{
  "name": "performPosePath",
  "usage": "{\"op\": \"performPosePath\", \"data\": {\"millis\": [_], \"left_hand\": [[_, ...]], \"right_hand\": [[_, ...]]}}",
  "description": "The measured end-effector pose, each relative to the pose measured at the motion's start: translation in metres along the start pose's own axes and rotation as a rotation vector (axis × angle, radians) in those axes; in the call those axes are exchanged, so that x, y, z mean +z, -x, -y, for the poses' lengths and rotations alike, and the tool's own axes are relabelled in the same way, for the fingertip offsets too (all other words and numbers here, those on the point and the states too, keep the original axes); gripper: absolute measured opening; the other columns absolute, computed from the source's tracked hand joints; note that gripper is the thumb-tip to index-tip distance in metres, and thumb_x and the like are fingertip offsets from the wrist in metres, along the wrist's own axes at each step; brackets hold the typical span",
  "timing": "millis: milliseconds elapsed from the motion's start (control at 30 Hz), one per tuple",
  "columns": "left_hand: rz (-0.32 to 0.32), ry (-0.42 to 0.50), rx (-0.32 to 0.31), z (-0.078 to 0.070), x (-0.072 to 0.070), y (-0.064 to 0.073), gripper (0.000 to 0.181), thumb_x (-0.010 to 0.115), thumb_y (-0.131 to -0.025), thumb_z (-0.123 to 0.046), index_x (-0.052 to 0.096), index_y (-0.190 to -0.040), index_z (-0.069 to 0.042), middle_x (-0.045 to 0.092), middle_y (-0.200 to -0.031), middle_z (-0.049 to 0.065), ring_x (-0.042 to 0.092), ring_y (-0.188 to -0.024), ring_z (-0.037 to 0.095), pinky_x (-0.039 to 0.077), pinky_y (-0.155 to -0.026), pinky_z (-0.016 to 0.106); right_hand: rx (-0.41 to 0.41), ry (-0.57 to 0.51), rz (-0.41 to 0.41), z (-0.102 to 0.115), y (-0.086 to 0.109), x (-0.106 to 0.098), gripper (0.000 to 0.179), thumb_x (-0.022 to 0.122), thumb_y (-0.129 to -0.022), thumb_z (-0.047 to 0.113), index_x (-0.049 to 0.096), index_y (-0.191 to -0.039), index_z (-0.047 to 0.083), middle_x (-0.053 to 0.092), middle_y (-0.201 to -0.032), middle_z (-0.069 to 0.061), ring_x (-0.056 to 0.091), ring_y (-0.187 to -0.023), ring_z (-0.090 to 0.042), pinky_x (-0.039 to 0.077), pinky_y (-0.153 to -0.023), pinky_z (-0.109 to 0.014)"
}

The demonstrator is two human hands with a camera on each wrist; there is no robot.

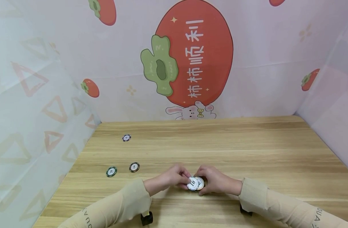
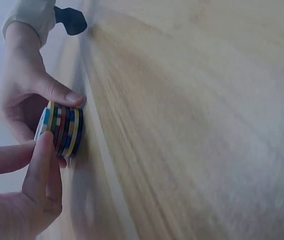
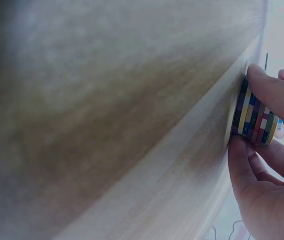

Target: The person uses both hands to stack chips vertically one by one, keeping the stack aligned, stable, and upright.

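Note:
My left hand pinches a white poker chip marked 10 between thumb and fingers. That chip partly overlaps the top of a stack of poker chips in the head view. Around the stack's sides curl the thumb and fingers of my right hand. Seen edge-on in the left wrist view, the stack has several chips in mixed colours, with the left fingertips right at its top face. It stands on the wooden table near the front middle.
Three single chips lie flat on the table's left side: a green one, a black one marked 100, and a purple one farther back. Printed cloth hangs behind and along both sides of the wooden table.

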State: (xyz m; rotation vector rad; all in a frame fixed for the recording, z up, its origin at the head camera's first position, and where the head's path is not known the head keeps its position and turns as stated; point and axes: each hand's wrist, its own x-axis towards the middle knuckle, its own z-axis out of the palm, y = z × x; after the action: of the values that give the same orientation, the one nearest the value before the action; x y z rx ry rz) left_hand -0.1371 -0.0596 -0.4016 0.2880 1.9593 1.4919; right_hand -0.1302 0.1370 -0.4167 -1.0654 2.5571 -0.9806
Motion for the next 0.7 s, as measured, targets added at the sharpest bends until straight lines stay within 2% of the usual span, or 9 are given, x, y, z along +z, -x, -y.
{"op": "performPosePath", "data": {"millis": [267, 700], "left_hand": [[-0.054, 0.078, -0.045, 0.002, 0.006, 0.001, 0.013, 0.057, -0.082, 0.008, 0.054, -0.093, 0.014, 0.055, -0.076, 0.008, 0.056, -0.057, 0.008, 0.052, -0.059, 0.021], [-0.104, 0.087, -0.083, 0.002, 0.013, 0.000, 0.011, 0.059, -0.082, 0.007, 0.054, -0.091, 0.010, 0.056, -0.081, 0.011, 0.057, -0.056, 0.008, 0.051, -0.059, 0.020]], "right_hand": [[-0.007, 0.009, 0.003, -0.001, -0.001, 0.000, 0.039, 0.083, -0.061, 0.017, 0.066, -0.095, 0.007, 0.055, -0.088, 0.007, 0.050, -0.080, -0.004, 0.044, -0.072, -0.021], [-0.014, 0.013, -0.005, -0.001, -0.001, 0.001, 0.039, 0.083, -0.060, 0.017, 0.067, -0.094, 0.008, 0.055, -0.088, 0.007, 0.050, -0.081, -0.004, 0.044, -0.072, -0.021]]}}
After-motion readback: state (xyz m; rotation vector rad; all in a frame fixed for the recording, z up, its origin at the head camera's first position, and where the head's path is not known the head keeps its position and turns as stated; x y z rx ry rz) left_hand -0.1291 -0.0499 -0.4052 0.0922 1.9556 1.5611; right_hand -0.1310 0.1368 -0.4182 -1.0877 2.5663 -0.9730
